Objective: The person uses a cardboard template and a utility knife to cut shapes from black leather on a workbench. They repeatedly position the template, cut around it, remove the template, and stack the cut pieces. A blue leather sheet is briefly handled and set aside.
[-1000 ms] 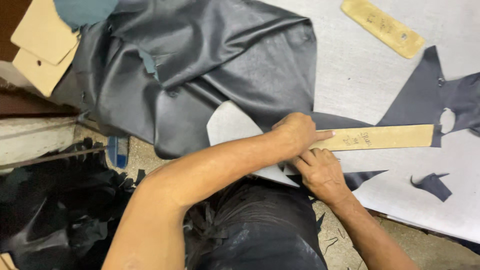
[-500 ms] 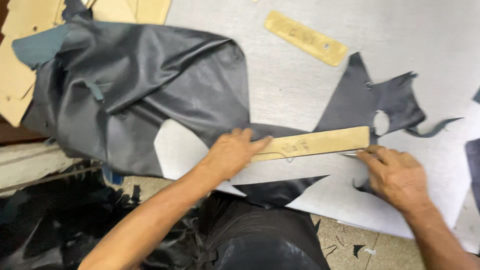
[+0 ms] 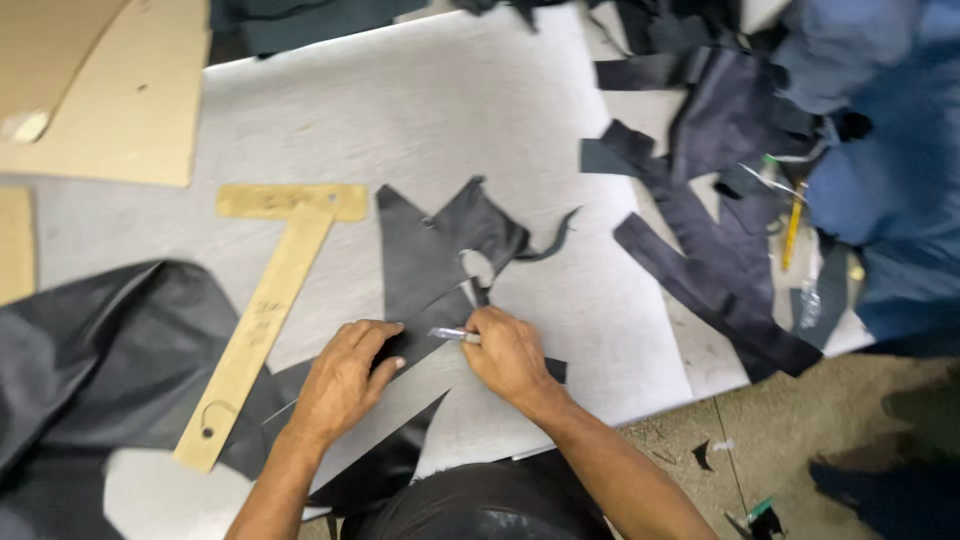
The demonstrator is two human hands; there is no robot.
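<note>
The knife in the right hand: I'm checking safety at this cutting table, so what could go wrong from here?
1. The left hand presses the dark leather piece right beside the small knife in the right hand; a slip could nick its fingers.
2. The piece is narrow and already cut out there, so it could shift or tear.
3. The cardboard strip lies aside, so the cut looks freehand and may wander.

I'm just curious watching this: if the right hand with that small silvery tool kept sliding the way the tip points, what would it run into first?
The right hand points its silvery tool leftward. First in line look the fingertips of the left hand, pressing the dark leather piece; the long cardboard template lies beyond.
</note>
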